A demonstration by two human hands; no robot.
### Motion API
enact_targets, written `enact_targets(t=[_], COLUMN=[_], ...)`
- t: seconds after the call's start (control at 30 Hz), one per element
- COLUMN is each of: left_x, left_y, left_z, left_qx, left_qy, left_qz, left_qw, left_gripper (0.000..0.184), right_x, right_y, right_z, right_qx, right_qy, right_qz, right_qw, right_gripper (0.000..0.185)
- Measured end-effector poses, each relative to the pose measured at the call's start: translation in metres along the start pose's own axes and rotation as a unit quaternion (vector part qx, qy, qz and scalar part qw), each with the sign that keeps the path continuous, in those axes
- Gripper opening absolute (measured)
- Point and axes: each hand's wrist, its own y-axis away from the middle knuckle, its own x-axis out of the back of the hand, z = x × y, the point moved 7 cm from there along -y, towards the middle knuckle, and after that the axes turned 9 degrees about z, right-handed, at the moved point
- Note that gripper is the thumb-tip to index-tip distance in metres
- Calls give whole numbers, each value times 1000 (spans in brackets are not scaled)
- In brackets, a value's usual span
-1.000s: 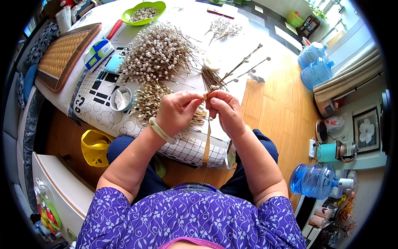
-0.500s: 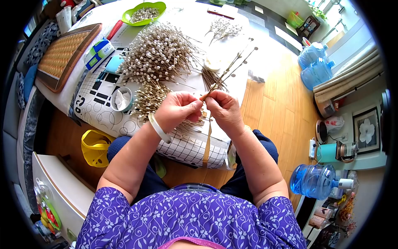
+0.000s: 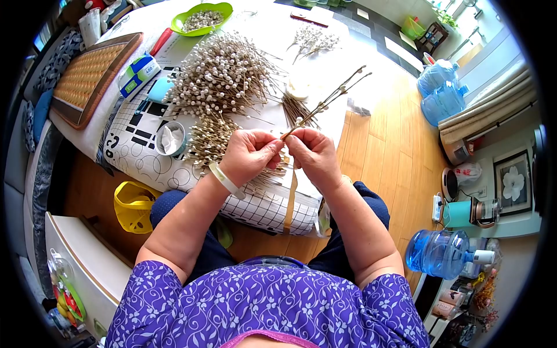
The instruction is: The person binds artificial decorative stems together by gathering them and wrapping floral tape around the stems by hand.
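Note:
My left hand (image 3: 250,155) and my right hand (image 3: 316,155) meet over the table's near edge, fingers closed in pinches. Between them is the base of a thin budded branch (image 3: 332,98), which slants up to the right. From beside my right fingers a strip of brown tape (image 3: 291,200) hangs past the table edge. Just behind my left hand lies a bundle of small-budded stems (image 3: 209,138). A large heap of white-berried stems (image 3: 223,75) spreads beyond it. Bare brown stems (image 3: 295,110) lie behind the branch, close to a pale roll (image 3: 297,88).
A green bowl (image 3: 227,10) of loose berries stands at the back, with a white-budded branch (image 3: 313,42) to its right. At left are a white cup (image 3: 170,139) and a blue-green packet (image 3: 139,75). A yellow basket (image 3: 132,206) sits on the floor.
The branch has turned in my fingers; its tip has swung to the right and slightly down. Both hands stay in nearly the same place.

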Motion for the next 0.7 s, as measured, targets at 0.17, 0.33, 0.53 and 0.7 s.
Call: enact_targets(t=[0.17,0.33,0.53,0.7], left_x=[-1,-2,-5,-12], left_y=[3,5,5,11], left_z=[11,6,-4,-6], left_qx=[-103,-58,54,160], left_qy=[-62,-25,52,177], left_qz=[23,-17,-93,-152], left_qw=[992,998,993,959], left_gripper=[11,11,16,20], right_x=[1,1,-2,-2], right_y=[-3,0,1,0], right_z=[2,-2,-3,-8], right_qx=[34,30,34,18], right_qy=[-2,-16,-1,-19], right_qz=[-10,-26,-49,-72], right_qw=[999,999,998,997], right_gripper=[13,10,9,10])
